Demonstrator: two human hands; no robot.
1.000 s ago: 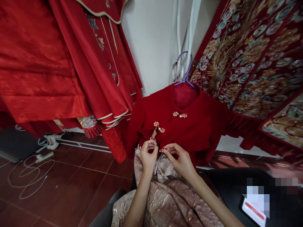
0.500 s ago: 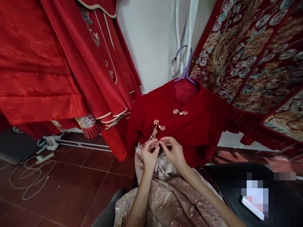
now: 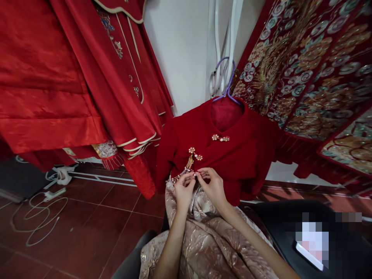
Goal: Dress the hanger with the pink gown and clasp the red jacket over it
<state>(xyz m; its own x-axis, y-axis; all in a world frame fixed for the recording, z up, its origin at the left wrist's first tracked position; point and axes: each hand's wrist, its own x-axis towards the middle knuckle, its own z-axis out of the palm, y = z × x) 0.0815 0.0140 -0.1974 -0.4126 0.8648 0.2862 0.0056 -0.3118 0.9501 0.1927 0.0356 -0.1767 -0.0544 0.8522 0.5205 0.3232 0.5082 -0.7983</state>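
A red jacket with a crossed front hangs on a purple hanger. At its lower front edge my left hand pinches thumb and fingers together. Facing it, my right hand pinches too, fingertips almost touching the left ones. A small pearl-like piece shows between the fingertips, mostly hidden. Just above are a pearl flower frog fastener and a beaded tassel, which droops toward my left hand. Another pearl fastener sits near the collar. Shiny beige-pink brocade cloth lies below my wrists.
Red satin garments hang at the left, and a heavily embroidered red garment at the right. A white metal stand carries the hanger. Loose white cable lies on the tiled floor. A black seat is at lower right.
The beaded tassel shows more fully beside my left hand. Both hands keep their pinch in nearly the same place, and the view has shifted very slightly.
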